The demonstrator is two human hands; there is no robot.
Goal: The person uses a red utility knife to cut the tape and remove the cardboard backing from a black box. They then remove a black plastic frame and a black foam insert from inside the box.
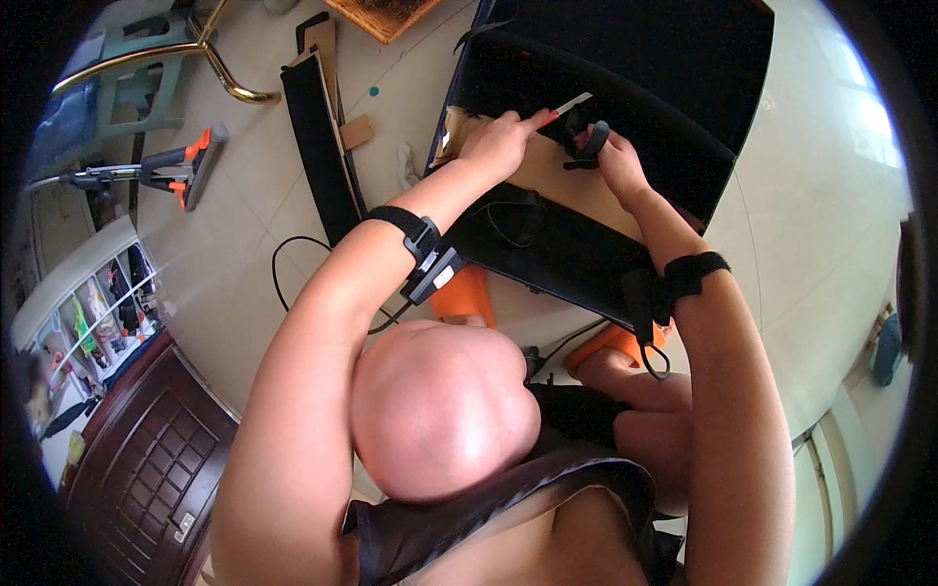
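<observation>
My left hand is closed around a slim, pale, blade-like tool with a bit of red at its near end. The tool points up and right over the inside of a large open black case. My right hand is closed on a black strap, which curls into a loop above the fingers. Below both hands lies a tan panel inside the case. A black flap forms the side nearest me. My fingers partly hide where the strap ends.
Left of the case lie a long black panel and a tan cardboard scrap. A wicker basket stands at the top. Further left are a gold metal frame and an orange-and-grey floor tool. Cables hang from my black forearm bands.
</observation>
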